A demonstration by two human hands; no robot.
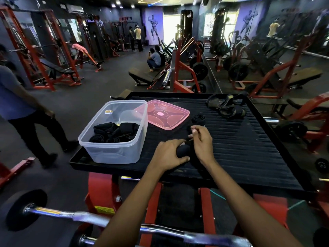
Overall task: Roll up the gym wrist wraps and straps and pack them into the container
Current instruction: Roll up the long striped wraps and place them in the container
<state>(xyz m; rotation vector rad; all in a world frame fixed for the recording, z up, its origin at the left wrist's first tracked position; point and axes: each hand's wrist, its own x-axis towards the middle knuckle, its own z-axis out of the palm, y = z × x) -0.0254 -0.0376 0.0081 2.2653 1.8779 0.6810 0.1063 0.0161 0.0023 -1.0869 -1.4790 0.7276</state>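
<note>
Your hands [185, 148] cover most of the black wrap [184, 149] you grip. At nine o'clock, the picture's edge crops a person [19, 107]; the yellow label [109, 111] on the container [114, 148] is unreadable.

A black ribbed platform [249, 148] carries everything. A clear container [114, 150] is set at its left; a pink lid [165, 114] lies just right of the container, a rolled wrap [198, 119] beyond the lid, and loose straps [226, 106] far right of the container.

My only view, a wide-angle head camera, looks forward and down from close above a black ribbed platform [240, 143], my forearms entering from below, the gym floor stretching away beyond it.
</note>
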